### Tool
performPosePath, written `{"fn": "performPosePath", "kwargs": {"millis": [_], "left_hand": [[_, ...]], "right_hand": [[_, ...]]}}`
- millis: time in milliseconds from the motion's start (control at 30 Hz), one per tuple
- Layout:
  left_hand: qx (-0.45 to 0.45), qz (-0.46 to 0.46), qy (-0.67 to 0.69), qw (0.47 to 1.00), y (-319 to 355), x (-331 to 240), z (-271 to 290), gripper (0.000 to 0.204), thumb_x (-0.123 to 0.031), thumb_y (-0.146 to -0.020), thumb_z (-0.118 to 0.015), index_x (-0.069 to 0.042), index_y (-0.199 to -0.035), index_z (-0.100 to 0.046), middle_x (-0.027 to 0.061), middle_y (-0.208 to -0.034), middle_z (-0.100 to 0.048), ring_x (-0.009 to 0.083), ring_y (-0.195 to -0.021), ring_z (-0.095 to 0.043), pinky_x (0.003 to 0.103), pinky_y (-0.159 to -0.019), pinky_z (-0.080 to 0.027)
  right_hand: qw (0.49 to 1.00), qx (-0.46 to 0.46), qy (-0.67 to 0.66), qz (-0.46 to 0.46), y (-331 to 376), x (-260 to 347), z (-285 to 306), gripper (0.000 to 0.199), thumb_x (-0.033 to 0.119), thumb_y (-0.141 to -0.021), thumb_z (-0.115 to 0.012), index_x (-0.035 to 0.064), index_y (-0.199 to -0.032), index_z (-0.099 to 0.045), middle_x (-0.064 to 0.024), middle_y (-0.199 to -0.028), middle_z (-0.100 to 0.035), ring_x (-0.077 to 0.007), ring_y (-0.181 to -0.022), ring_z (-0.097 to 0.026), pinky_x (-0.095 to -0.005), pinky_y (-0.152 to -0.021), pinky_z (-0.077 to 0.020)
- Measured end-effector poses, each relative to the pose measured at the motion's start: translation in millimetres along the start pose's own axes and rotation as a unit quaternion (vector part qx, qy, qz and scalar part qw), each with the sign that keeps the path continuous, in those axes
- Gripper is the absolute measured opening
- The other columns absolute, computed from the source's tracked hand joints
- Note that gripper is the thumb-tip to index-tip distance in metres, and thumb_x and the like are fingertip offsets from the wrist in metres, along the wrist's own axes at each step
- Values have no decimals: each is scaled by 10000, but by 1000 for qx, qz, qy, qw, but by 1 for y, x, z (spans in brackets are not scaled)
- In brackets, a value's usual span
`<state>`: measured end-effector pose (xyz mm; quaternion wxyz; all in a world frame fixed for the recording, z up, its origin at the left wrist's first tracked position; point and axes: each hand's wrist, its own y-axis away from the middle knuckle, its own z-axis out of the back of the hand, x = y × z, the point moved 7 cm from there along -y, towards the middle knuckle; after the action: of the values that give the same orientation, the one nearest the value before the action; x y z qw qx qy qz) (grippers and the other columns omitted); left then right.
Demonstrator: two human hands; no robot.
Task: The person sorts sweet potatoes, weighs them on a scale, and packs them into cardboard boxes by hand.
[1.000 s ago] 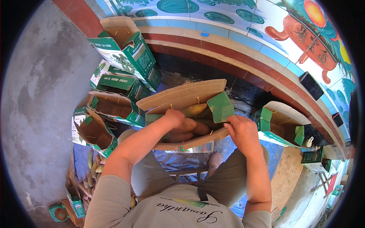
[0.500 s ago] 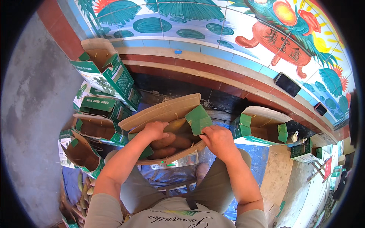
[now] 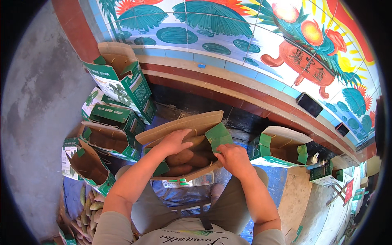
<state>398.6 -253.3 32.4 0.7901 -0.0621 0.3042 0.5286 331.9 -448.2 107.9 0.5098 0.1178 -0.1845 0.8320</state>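
Observation:
An open cardboard box (image 3: 179, 126) with green printed flaps rests on my lap, holding several brown sweet potatoes (image 3: 179, 157). My left hand (image 3: 173, 141) reaches into the box, fingers spread over the top sweet potato, touching it. My right hand (image 3: 232, 158) grips the box's right edge beside its green end flap (image 3: 217, 136). Both forearms come up from the lower edge, over my knees.
Several empty green-and-white cartons (image 3: 122, 81) are piled at the left, and another open carton (image 3: 281, 147) lies at the right. Loose sweet potatoes (image 3: 90, 204) lie on the ground at lower left. A painted tiled wall (image 3: 228, 36) with a ledge runs behind. Two dark phones (image 3: 309, 104) sit on the ledge.
The view tilted up, showing more wall. My left hand moved deeper into the box onto the sweet potatoes; my right hand stayed at the box's right edge.

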Motion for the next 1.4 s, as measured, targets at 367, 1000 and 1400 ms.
{"fn": "performPosePath", "kwargs": {"millis": [367,1000,1400], "left_hand": [[-128,-26,40,991,12,-5,24,563,-309,-843,-636,-85,-1327,-454,198,-1316,-501,361,-1214,-476,409,-1018,-387],[-392,-87,33,915,45,-5,76,400,-129,-775,-653,-40,-1152,-550,160,-1142,-588,334,-1075,-546,437,-958,-393],[-306,21,-15,952,36,13,61,512,-244,-786,-675,-73,-1232,-490,143,-1178,-575,322,-1101,-542,514,-987,-352]], "right_hand": [[1000,30,2,6,-11,15,-18,175,238,-818,-649,67,-830,-614,-131,-777,-638,-320,-755,-637,-423,-667,-499],[984,138,90,71,-73,31,-82,223,279,-827,-622,62,-865,-652,-146,-862,-647,-321,-863,-640,-419,-754,-509],[947,247,202,-27,-109,-44,-165,394,345,-828,-620,46,-1084,-601,-177,-1065,-634,-326,-995,-624,-428,-855,-496]]}}
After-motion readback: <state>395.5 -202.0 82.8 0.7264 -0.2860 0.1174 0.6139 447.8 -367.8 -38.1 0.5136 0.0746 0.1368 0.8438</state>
